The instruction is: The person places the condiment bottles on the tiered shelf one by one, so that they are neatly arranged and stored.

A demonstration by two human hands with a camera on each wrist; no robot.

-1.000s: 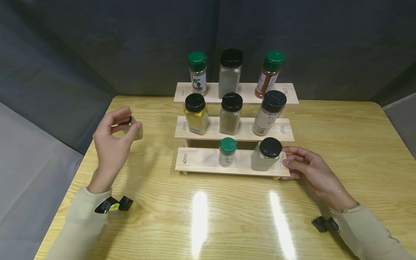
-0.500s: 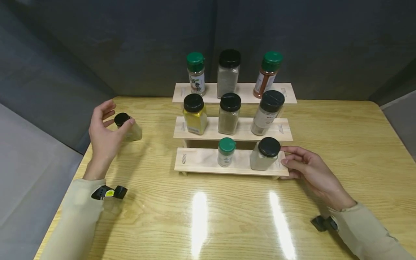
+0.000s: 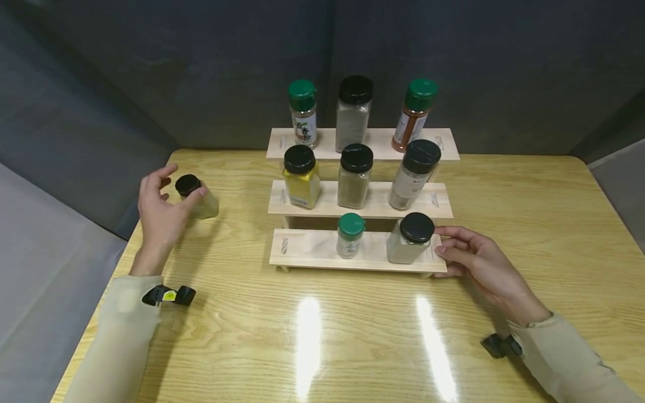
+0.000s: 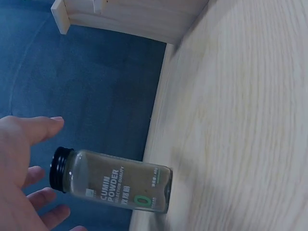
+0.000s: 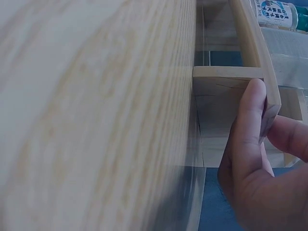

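A cumin powder jar (image 4: 120, 180) with a black lid stands upright on the table at the far left. My left hand (image 3: 162, 215) is beside it, thumb and fingers spread around the lid; the left wrist view shows a gap between them and the jar. With thumb and fingers, my right hand (image 3: 489, 271) grips the right end of the bottom board of a three-tier wooden spice rack (image 3: 307, 243). On that board are a small green-capped bottle (image 3: 349, 246) and a black-lidded jar (image 3: 403, 251), the latter close to my right fingertips (image 5: 254, 91).
The middle tier bears a yellow jar (image 3: 302, 187), a brownish jar (image 3: 354, 187) and a labelled shaker (image 3: 409, 184). On top stand two green-capped bottles and a tall black-lidded jar (image 3: 353, 120). Dark curtain (image 3: 227, 73) borders the table's back and left edges.
My left hand has set the cumin jar down on the table and loosened its fingers from it, moving slightly left. The right hand still grips the rack in the same place.
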